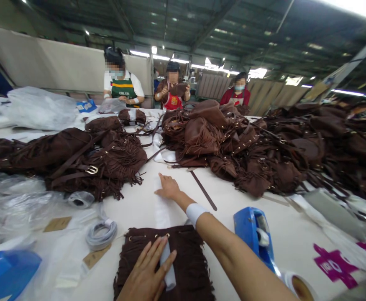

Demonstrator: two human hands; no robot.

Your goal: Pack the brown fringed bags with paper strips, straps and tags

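A dark brown fringed bag (189,259) with gold eyelets lies flat on the table in front of me. My left hand (148,269) rests on it with fingers stretched out, partly over a narrow white wrapping strip (169,274). Farther forward, my right hand (168,187) reaches over the white tabletop, its thumb and forefinger apart. Under and in front of it is a thin white sheet (163,213); whether the fingertips touch it I cannot tell. A white band (197,213) circles my right wrist. Close by lies a loose brown strap (204,191).
Brown fringed bags are heaped at left (107,163) and right (208,133). A blue tape dispenser (248,225) stands right, another blue dispenser (10,269) at lower left. A grey coil (101,235) and clear plastic bags (29,209) lie left. Several co-workers work across the table.
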